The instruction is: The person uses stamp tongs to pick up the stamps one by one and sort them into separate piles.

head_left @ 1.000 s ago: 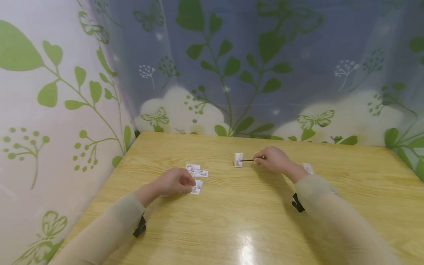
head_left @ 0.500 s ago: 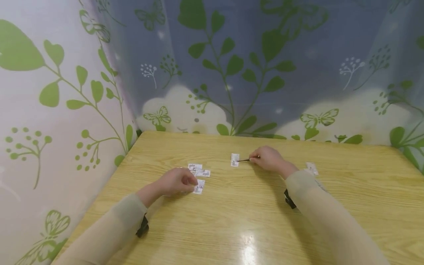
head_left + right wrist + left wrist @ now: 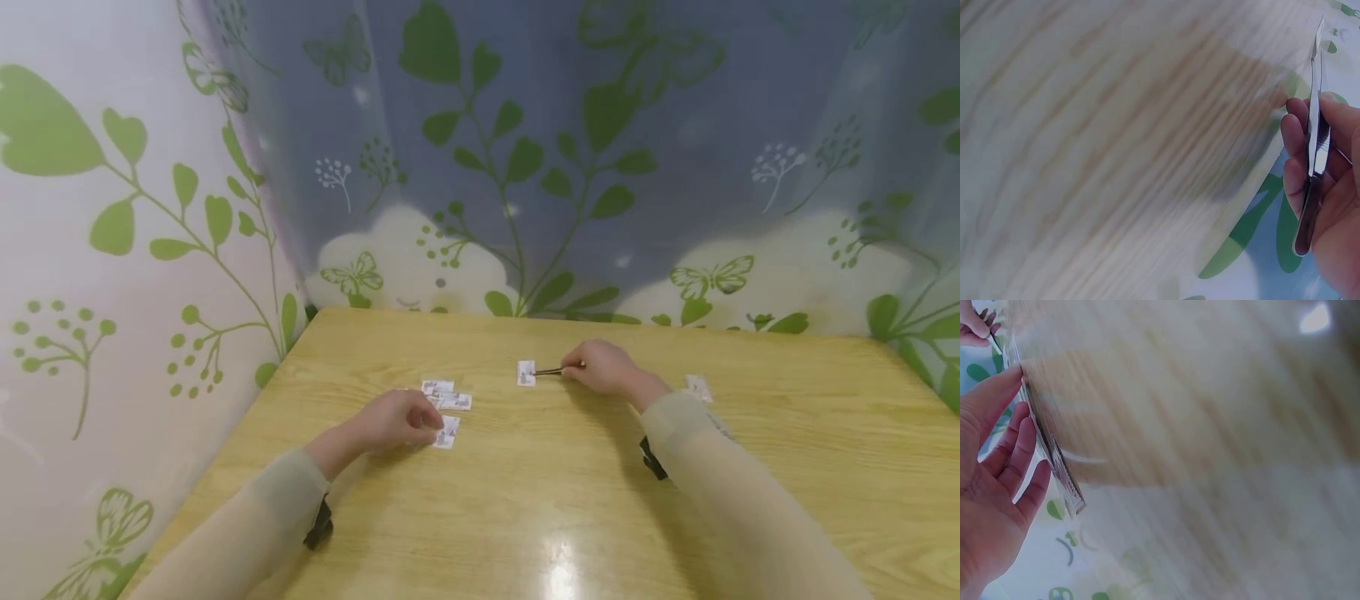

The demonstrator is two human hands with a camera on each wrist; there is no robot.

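My right hand (image 3: 606, 367) pinches slim metal tweezers (image 3: 1315, 140) between thumb and fingers. Their tips point left and meet the right edge of a small white printed card (image 3: 525, 373) near the back middle of the table. My left hand (image 3: 392, 422) rests low at the left, its fingertips at the edge of another printed card (image 3: 447, 433). In the left wrist view its fingers are loosely bent, with the fingertips along thin flat pieces (image 3: 1060, 469) seen edge-on. Just beyond this hand, two more printed cards (image 3: 456, 402) overlap; the hand partly hides the group.
Another pale card (image 3: 698, 387) lies on the right, beyond the right forearm, and a further one is mostly covered by the sleeve. The wooden table (image 3: 480, 517) meets a leaf-patterned curtain (image 3: 480, 167) at the back and a similar one on the left.
My right hand has moved left with the tweezers, and the card at their tips has come along, closer to the left group. The left hand has stayed in place.
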